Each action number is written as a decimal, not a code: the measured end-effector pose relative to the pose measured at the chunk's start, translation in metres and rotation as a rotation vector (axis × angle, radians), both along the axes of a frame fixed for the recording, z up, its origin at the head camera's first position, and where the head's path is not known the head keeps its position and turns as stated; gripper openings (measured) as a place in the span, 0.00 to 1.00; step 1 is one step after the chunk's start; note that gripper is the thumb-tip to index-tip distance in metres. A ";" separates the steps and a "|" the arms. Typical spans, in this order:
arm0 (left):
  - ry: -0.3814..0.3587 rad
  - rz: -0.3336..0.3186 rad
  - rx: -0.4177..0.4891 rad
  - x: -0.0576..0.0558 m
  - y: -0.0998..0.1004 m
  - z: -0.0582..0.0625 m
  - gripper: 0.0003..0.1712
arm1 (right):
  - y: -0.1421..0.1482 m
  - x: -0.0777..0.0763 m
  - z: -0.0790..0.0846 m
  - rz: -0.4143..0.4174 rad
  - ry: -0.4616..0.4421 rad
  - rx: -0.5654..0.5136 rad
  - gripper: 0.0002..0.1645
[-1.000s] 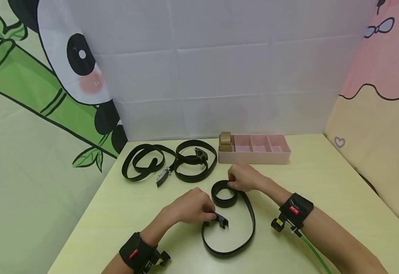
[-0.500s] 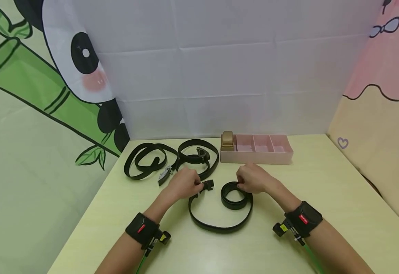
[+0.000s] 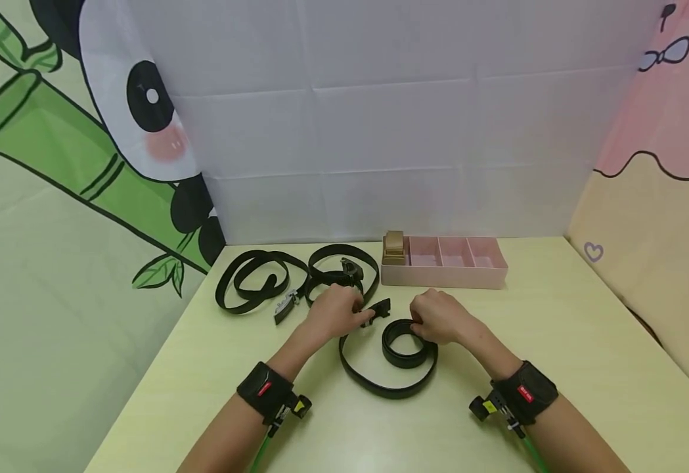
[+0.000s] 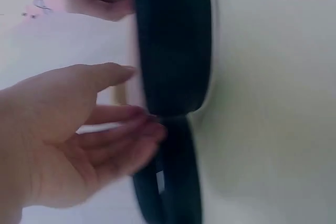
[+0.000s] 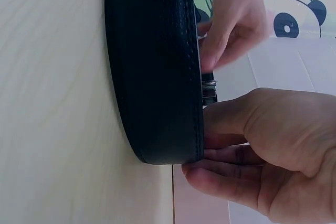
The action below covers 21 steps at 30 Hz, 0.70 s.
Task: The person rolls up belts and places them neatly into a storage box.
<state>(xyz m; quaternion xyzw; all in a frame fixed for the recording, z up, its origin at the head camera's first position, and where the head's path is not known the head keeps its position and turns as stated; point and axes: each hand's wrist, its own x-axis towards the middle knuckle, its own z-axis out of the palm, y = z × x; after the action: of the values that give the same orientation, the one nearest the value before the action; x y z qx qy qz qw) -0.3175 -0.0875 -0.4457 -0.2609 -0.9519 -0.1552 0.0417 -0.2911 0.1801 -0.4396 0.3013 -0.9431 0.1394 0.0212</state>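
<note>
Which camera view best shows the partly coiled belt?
The head view: it frames the belt with coil and loose loop together. The right wrist view shows a close section with edge stitching; the left wrist view, blurred sections.

One belt before the compartment box, two others, perhaps touching, farther left.

No words or numbers can be read. A red label sits on the left wristband, toward the left edge of the desk; a second red label, its pale lettering too small to make out, is on the right wristband.
</note>
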 end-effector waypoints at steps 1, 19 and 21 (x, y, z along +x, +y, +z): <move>-0.015 0.031 -0.009 0.007 -0.005 0.003 0.31 | 0.000 0.000 0.000 0.002 0.004 -0.002 0.20; -0.021 -0.011 -0.011 -0.007 -0.006 0.000 0.40 | 0.002 0.003 -0.001 0.038 -0.019 -0.032 0.22; -0.008 -0.026 -0.015 -0.018 0.006 -0.004 0.40 | 0.001 0.003 -0.001 0.036 -0.025 -0.032 0.22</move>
<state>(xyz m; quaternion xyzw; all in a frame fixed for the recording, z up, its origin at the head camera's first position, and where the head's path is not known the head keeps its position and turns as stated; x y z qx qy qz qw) -0.3360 -0.0814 -0.4497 -0.2728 -0.9498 -0.1495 0.0340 -0.2881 0.1813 -0.4405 0.3163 -0.9353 0.1585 0.0118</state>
